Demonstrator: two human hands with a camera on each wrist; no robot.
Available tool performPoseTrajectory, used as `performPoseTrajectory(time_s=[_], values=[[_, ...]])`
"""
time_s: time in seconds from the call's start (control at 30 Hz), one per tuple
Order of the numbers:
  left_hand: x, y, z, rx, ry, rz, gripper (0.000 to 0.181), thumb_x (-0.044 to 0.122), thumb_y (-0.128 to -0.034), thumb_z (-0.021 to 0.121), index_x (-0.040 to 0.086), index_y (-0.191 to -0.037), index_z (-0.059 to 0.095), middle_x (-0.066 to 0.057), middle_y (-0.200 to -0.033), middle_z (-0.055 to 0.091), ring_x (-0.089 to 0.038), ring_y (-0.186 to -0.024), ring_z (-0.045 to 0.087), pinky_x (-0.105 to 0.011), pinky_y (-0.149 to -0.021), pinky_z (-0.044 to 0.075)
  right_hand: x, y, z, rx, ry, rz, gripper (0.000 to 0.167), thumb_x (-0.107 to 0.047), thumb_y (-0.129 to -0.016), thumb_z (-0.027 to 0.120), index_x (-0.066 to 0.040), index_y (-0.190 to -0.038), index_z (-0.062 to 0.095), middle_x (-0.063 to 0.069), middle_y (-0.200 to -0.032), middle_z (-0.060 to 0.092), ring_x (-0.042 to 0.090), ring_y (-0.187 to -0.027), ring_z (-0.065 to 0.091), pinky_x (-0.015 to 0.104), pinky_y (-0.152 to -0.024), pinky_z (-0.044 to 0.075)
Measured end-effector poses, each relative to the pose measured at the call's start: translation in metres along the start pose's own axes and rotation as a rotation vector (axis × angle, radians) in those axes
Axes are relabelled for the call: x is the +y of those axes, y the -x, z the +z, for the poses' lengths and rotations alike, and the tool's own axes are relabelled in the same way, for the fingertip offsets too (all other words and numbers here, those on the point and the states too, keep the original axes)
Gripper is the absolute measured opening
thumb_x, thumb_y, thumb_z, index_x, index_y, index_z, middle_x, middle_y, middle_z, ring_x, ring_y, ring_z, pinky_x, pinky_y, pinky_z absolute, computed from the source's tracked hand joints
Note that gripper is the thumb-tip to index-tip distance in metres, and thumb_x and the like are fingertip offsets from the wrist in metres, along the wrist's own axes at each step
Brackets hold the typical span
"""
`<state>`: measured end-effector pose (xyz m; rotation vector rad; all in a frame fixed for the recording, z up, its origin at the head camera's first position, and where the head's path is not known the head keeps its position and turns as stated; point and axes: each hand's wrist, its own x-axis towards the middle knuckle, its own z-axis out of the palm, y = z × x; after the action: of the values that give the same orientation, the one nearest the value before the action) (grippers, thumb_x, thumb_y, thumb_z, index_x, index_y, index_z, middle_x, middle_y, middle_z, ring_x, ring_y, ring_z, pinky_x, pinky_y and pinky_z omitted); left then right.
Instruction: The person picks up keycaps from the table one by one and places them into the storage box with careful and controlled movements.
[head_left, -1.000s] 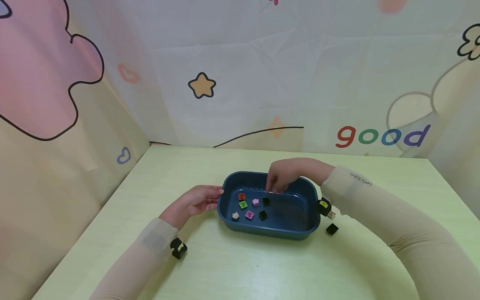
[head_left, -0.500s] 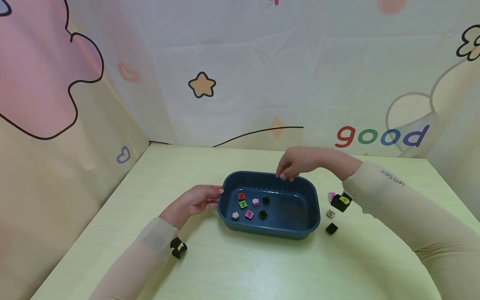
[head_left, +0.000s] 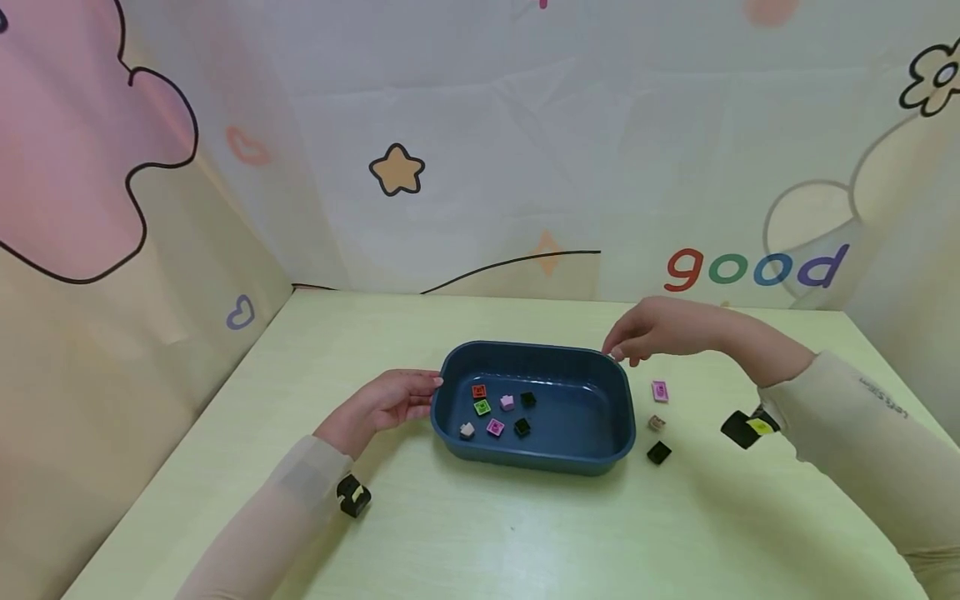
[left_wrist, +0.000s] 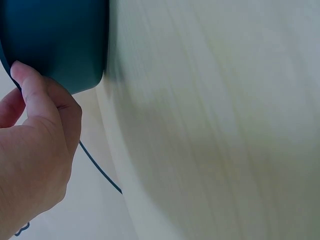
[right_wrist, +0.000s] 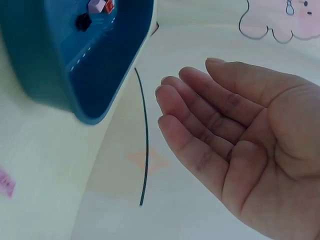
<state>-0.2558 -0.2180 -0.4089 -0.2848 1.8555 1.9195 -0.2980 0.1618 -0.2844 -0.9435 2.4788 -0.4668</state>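
Left fingers pinch tray, long axis — sideways

With my left hand I am gripping what is looking like smooth plastic: the blue tray is catching streaks of light on its glossy inside. The small bricks are looking like moulded plastic. The smooth tabletop is showing a wood-like grain. The printed backdrop is hanging creased, like matt cloth, and my sleeves are looking like matt fabric.

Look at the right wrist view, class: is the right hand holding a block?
No, the right hand shows its palm side, fingers loosely bent, with nothing in it.
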Motion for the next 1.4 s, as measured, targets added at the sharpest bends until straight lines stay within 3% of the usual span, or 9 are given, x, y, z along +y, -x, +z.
performPoseTrajectory(time_s=[0.57,0.93,1.1,1.27,1.4], values=[[-0.002,0.0,-0.001,-0.017,0.003,0.002,0.045,0.009,-0.1059,0.053,-0.009,-0.147,0.045,0.005,-0.081,0.07,-0.005,-0.072,0.067,-0.015,-0.068,0.061,0.044,0.035,0.023,0.085,-0.14,0.075,0.031,-0.018,-0.103,0.059,0.001,-0.126,0.068,0.01,-0.112,0.075,0.019,-0.098,0.069,0.047,-0.093,0.062],[-0.001,0.003,-0.002,-0.023,0.007,0.008,0.046,0.009,-0.1062,0.052,-0.01,-0.147,0.044,0.005,-0.081,0.07,-0.005,-0.072,0.067,-0.015,-0.067,0.061,0.07,0.048,0.054,0.112,-0.263,0.096,0.03,-0.015,-0.104,0.057,0.004,-0.124,0.067,0.014,-0.113,0.073,0.018,-0.096,0.068,0.02,-0.082,0.058],[0.0,0.002,-0.002,-0.022,0.004,0.004,0.046,0.009,-0.1063,0.052,-0.009,-0.148,0.044,0.005,-0.081,0.071,-0.005,-0.072,0.067,-0.015,-0.068,0.061,0.079,0.051,0.066,0.141,-0.284,0.095,0.031,-0.011,-0.102,0.058,0.007,-0.126,0.065,0.014,-0.112,0.072,0.018,-0.095,0.067,0.017,-0.081,0.058],[0.0,0.0,-0.002,-0.016,0.004,-0.001,0.046,0.009,-0.1061,0.052,-0.009,-0.148,0.044,0.005,-0.081,0.07,-0.005,-0.071,0.066,-0.015,-0.067,0.061,0.087,0.051,0.08,0.175,-0.228,0.076,0.033,-0.011,-0.099,0.063,0.005,-0.128,0.065,0.011,-0.111,0.072,0.011,-0.096,0.063,0.017,-0.079,0.057],[0.0,0.0,-0.002,-0.004,0.0,-0.013,0.046,0.01,-0.1062,0.053,-0.007,-0.148,0.045,0.005,-0.08,0.069,-0.005,-0.071,0.066,-0.015,-0.068,0.061,0.094,0.05,0.089,0.193,-0.195,0.046,0.034,-0.011,-0.097,0.067,0.004,-0.128,0.066,0.013,-0.111,0.072,0.013,-0.097,0.064,0.016,-0.078,0.056]])
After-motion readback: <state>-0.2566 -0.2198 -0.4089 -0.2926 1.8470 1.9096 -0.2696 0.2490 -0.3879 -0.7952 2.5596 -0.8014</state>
